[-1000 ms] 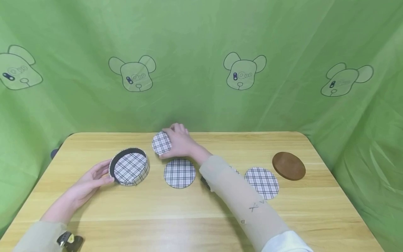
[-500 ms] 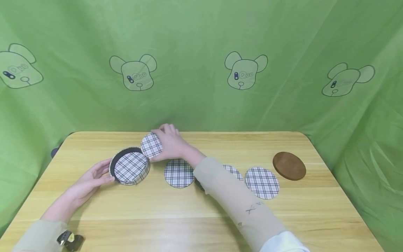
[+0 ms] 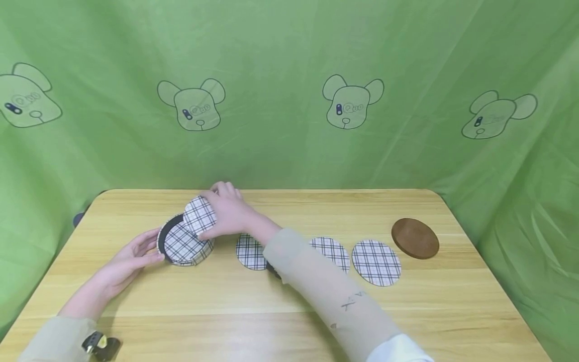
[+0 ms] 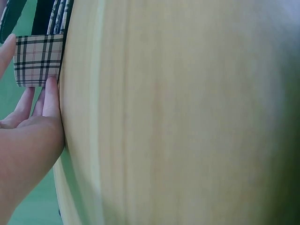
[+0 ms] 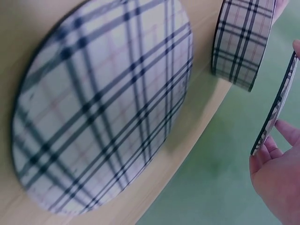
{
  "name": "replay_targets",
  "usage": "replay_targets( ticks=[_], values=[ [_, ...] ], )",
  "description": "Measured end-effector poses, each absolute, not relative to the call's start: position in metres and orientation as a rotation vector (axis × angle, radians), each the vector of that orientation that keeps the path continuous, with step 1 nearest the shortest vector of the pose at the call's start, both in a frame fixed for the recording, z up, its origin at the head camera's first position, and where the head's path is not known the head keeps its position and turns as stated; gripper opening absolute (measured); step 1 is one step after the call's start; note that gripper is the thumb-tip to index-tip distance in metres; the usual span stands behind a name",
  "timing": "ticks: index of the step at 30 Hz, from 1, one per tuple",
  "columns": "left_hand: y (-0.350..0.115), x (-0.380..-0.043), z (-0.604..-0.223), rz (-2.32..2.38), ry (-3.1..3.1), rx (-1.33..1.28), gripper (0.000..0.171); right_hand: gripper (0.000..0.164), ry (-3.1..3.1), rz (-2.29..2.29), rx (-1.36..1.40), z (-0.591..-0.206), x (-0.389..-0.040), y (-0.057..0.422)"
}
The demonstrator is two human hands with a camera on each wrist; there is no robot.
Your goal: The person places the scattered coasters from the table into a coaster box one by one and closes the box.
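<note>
A round plaid coaster holder [image 3: 175, 245] with a dark inner wall stands at the table's left, a plaid coaster showing inside. My left hand [image 3: 128, 261] grips its left side, thumb at the rim and fingers against the outer wall [image 4: 38, 58]. Above the holder's right rear, my right hand [image 3: 231, 213] pinches a plaid coaster [image 3: 199, 216] by its edge, tilted. The right wrist view shows this coaster [image 5: 276, 101] edge-on, apart from the holder [image 5: 241, 44]. Coaster edges are visible inside the holder in the left wrist view.
Three plaid coasters lie on the wooden table [image 3: 217, 311]: one near the holder [image 3: 250, 252], partly hidden by my right sleeve, a middle coaster [image 3: 333, 251], and a right-hand coaster [image 3: 376, 262]. Farther right lies a brown disc [image 3: 415, 238]. A green curtain [image 3: 280, 146] hangs behind.
My right hand has carried its coaster leftward, from beyond the nearest table coaster to over the holder's right rear rim. The left hand and holder have stayed in place.
</note>
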State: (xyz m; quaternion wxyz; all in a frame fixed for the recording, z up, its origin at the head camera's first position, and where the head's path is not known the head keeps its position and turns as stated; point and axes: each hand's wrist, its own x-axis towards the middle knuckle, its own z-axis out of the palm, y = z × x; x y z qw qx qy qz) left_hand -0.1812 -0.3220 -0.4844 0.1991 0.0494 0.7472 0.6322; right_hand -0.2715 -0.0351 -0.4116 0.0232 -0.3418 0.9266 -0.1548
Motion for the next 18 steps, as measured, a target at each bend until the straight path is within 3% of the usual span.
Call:
replay_targets(
  ticks=[18],
  values=[
    [-0.323,-0.180,-0.485,1.801,2.071,0.148,0.081,0.111,2.837,-0.423,-1.134,-0.412,-0.252,-0.065]
  ],
)
